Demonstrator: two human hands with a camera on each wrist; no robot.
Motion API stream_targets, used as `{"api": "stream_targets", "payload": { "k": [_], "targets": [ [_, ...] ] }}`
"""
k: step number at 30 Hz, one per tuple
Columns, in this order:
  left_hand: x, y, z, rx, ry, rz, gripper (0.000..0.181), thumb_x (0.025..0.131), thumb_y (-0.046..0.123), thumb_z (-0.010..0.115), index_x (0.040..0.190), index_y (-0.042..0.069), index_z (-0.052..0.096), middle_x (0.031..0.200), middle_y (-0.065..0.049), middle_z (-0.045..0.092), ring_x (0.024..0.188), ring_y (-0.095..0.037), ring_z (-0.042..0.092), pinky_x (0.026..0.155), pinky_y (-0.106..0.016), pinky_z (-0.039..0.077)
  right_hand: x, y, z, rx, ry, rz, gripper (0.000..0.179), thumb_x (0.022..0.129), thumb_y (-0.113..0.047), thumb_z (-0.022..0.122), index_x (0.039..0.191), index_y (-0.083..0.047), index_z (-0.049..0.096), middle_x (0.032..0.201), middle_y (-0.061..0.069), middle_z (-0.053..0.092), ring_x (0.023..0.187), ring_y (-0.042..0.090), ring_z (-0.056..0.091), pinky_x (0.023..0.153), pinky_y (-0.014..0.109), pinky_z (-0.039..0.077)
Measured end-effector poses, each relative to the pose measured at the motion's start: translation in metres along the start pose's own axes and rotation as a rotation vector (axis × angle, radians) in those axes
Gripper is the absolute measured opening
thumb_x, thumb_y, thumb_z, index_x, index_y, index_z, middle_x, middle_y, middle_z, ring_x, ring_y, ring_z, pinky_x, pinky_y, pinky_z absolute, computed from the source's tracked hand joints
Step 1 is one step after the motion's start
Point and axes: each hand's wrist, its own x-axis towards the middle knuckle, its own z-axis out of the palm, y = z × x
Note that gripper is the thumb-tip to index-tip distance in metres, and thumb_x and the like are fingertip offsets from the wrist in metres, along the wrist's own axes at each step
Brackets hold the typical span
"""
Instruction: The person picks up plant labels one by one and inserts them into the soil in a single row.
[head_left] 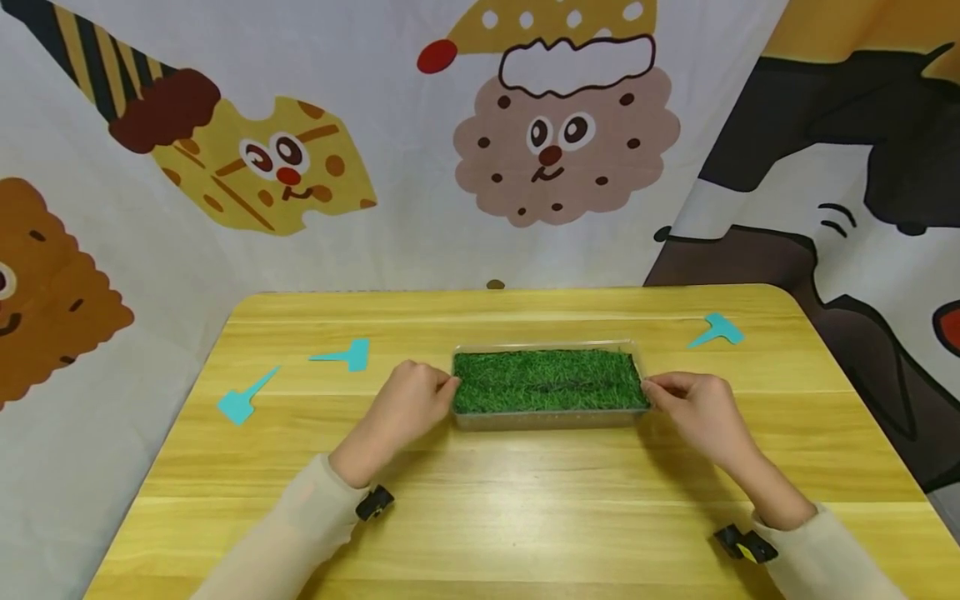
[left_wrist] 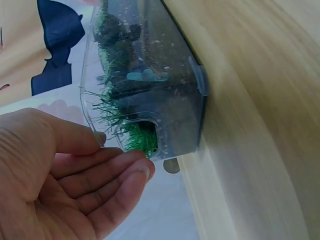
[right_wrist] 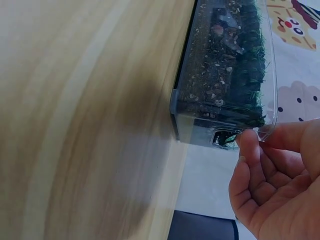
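Light wood-grain counter (head_left: 555,517) with rounded far corners, seen from above by the person sitting or standing at it. Nearest are two forearms in cream sleeves (head_left: 288,533), each with a small black wrist camera (head_left: 375,503) beside the cuff. Both arms reach forward to a clear plastic box (head_left: 551,422), long and rectangular, which lies sideways across the counter, beyond its middle and toward the far edge.

The left hand (head_left: 408,404) pinches the rim at the box's left end between thumb and forefinger, its other fingers loosely bent. The right hand (head_left: 701,412) pinches the right end the same way, its remaining fingers folded in. Each end wall has a rounded cut-out just below the grip. Bright green turf (head_left: 547,367) fills the top of the box, with a dark seam running lengthwise; brown, gritty soil (right_wrist: 210,90) shows through the clear side.

Three turquoise T-shaped plant labels lie flat on the counter: two left of the box, one nearer (head_left: 238,406) and one farther (head_left: 354,357), and a third (head_left: 720,328) beyond the right hand. Behind the counter hangs a white cloth (head_left: 405,258) printed with a cartoon cheese wedge (head_left: 217,187) and a pink biscuit (head_left: 566,187), both in party hats.
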Motion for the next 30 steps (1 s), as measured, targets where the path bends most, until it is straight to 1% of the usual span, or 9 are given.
{"api": "stream_targets", "payload": {
  "k": [4,11,14,18,26,30],
  "targets": [
    [-0.005,0.002,-0.001,0.013,0.009,-0.014,0.062,0.105,0.013,0.064,0.05,0.02,0.038,0.043,0.012,0.025,0.039,-0.001,0.022,0.044,-0.018,0.025,-0.004,-0.002,0.002,-0.011,0.007,-0.014,0.018,0.102,-0.013,0.07,0.105,0.002,0.08,0.089,0.011,0.078,0.07,0.024,0.07,0.053,0.027,0.048],
    [-0.012,0.004,0.0,0.015,0.023,-0.043,0.061,0.104,0.011,0.065,0.051,0.02,0.038,0.044,0.012,0.026,0.041,-0.003,0.024,0.045,-0.019,0.026,-0.012,-0.002,0.006,-0.033,0.04,-0.052,0.013,0.1,-0.01,0.073,0.102,-0.001,0.082,0.089,0.009,0.079,0.071,0.011,0.069,0.057,0.026,0.051],
    [-0.015,0.005,0.001,0.017,0.037,-0.045,0.061,0.104,0.009,0.065,0.05,0.019,0.037,0.044,0.012,0.024,0.041,-0.002,0.023,0.044,-0.02,0.026,-0.014,-0.003,0.007,-0.04,0.05,-0.062,0.012,0.099,-0.01,0.074,0.1,-0.002,0.082,0.088,0.008,0.079,0.072,0.01,0.07,0.058,0.026,0.052],
    [-0.02,0.006,0.001,0.016,0.052,-0.039,0.062,0.103,0.008,0.066,0.05,0.019,0.035,0.044,0.013,0.022,0.041,-0.002,0.021,0.044,-0.019,0.024,-0.017,-0.005,0.009,-0.051,0.062,-0.071,0.01,0.098,-0.009,0.074,0.1,-0.003,0.082,0.089,0.007,0.079,0.074,0.014,0.071,0.06,0.026,0.053],
    [-0.025,0.006,0.003,-0.012,0.055,-0.028,0.062,0.104,0.008,0.065,0.05,0.02,0.037,0.045,0.013,0.024,0.041,0.0,0.021,0.043,-0.018,0.023,-0.024,-0.008,0.01,-0.07,0.099,-0.088,0.007,0.094,-0.006,0.077,0.098,-0.002,0.083,0.089,0.009,0.079,0.079,0.027,0.075,0.063,0.027,0.056],
    [-0.027,0.007,0.003,-0.029,0.055,-0.044,0.061,0.103,0.008,0.067,0.05,0.019,0.039,0.044,0.013,0.026,0.04,0.0,0.022,0.043,-0.018,0.024,-0.027,-0.009,0.01,-0.08,0.111,-0.089,0.005,0.093,-0.006,0.079,0.094,-0.003,0.083,0.088,0.009,0.079,0.078,0.028,0.075,0.062,0.026,0.056]
  ]
}}
